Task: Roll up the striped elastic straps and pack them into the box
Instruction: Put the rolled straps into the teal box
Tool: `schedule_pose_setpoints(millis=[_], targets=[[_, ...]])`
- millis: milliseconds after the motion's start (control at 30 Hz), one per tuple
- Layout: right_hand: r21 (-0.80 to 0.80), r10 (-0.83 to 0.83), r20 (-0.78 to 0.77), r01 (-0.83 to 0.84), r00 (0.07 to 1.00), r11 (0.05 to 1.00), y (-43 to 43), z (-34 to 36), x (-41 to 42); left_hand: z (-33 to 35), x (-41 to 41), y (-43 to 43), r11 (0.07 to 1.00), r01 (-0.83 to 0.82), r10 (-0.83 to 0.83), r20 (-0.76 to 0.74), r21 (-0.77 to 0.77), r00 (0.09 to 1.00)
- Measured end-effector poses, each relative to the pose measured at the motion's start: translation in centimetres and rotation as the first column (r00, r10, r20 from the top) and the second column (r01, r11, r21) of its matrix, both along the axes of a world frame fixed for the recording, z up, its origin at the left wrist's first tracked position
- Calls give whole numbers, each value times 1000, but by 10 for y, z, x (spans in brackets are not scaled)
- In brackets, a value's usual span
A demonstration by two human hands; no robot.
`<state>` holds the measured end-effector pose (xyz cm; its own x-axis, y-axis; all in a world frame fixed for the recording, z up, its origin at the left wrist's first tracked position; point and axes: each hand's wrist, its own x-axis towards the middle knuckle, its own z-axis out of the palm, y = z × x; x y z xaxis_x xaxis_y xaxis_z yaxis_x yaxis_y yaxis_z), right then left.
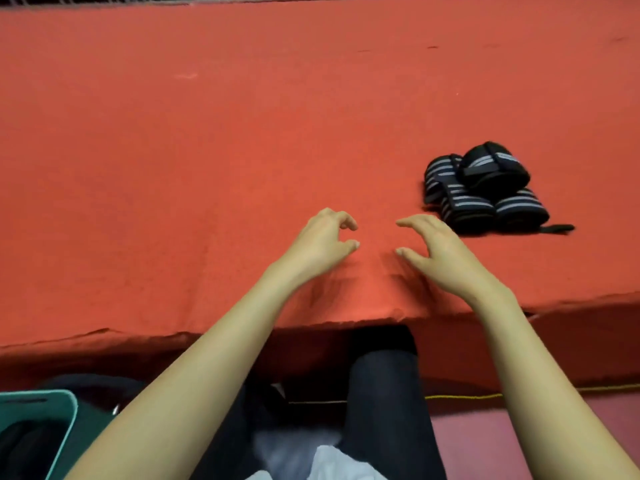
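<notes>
Red cloth covers the long table (242, 116), and both bare forearms reach over its near edge. The left hand (325, 237) is above the cloth with its fingers loosely curled; the thumb and the index finger come near to each other, but nothing is between them. The right hand (440, 251) is just beside it, with a small gap between the two hands. Its fingers are bent only a little, the thumb is held apart from the index finger, and it also holds nothing.

The striped elastic straps (485, 188) lie in a small pile on the cloth, near the right hand on its far right side and not touching it. They are black with grey stripes, already rolled (I count about four rolls, one lying on top of the others), and one black loose end (554, 228) lies flat on the cloth beside the pile.

The teal box (41, 410) stands low at the person's left side, below the table edge; something dark is inside, too unclear to name.
</notes>
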<state>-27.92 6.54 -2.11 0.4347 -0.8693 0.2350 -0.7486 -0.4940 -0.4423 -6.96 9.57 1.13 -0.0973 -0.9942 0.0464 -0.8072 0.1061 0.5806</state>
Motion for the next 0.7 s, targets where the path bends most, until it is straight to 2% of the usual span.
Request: schedule_pose_setpoints(millis=[100,300,433,533,600,700], targets=[[-18,-104,31,104,994,994,-15,1,-31,0,-36,-30,998,54,-53,-21,26,998],[-110,-243,149,261,958,959,-45,11,-75,-1,-95,-86,998,10,10,-290,65,957],[-197,-364,280,424,888,884,-77,20,-90,1,-129,-121,994,-3,51,-431,110,901],[-69,-515,370,576,773,815,-98,29,-95,4,-154,-140,990,18,58,-512,143,857],[69,-591,311,603,744,795,-113,29,-98,5,-168,-150,988,18,67,-533,153,844],[224,-626,211,586,751,778,-129,28,-97,4,-183,-161,971,36,113,-587,236,802]])
